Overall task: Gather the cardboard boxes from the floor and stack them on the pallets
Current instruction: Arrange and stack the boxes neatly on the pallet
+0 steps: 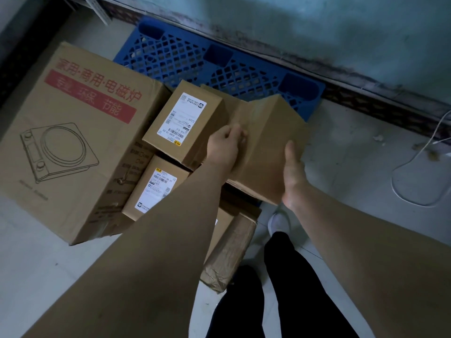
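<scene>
I hold a plain taped cardboard box [271, 132] between both hands, tilted, above the near right edge of the blue plastic pallet [185, 57]. My left hand [225, 145] presses its left side and my right hand [294, 174] grips its right side. Left of it sits a small box with a white shipping label [183, 123]. A second labelled box [156, 189] lies nearer to me, partly hidden by my left arm. A large box printed with red text and a cooker drawing [70, 137] stands at the left.
A taped, wrinkled parcel [229, 252] lies on the floor by my legs and white shoe [278, 222]. A white cable [415, 181] loops on the floor at the right. A stained blue wall [317, 28] runs behind the pallet.
</scene>
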{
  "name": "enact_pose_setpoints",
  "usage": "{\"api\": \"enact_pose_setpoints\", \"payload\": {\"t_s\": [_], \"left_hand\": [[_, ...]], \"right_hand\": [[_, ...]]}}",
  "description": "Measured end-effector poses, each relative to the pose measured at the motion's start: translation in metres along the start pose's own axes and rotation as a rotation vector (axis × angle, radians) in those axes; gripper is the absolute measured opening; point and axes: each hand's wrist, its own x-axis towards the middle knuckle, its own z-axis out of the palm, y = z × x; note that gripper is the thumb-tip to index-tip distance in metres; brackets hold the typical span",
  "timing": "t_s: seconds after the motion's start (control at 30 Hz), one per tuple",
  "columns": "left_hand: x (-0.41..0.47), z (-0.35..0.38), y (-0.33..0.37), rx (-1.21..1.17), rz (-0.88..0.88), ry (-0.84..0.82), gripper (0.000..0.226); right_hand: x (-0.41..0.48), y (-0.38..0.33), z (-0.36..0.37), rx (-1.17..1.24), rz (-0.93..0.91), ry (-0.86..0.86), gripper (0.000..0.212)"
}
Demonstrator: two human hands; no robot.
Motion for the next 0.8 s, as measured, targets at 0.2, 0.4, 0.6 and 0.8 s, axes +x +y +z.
{"api": "enact_pose_setpoints", "payload": {"t_s": [0.2, 0.4, 0.6, 0.8], "left_hand": [[-0.001, -0.027, 0.025, 0.05, -0.24, -0.296, 0.096], [0.001, -0.037, 0.025, 0.335, 0.069, -0.031, 0.06], [0.012, -0.02, 0.002, 0.51, 0.12, -0.207, 0.036], [0.012, -0.014, -0.021, 0.479, -0.127, -0.171, 0.086]], "right_hand": [[-0.009, -0.001, 0.002, 0.044, 0.051, -0.099, 0.092], [-0.03, -0.034, 0.018, -0.026, 0.035, -0.24, 0.068], [-0.032, -0.037, 0.01, -0.134, 0.048, -0.217, 0.127], [-0.013, -0.038, 0.008, -0.288, -0.031, -0.004, 0.154]]}}
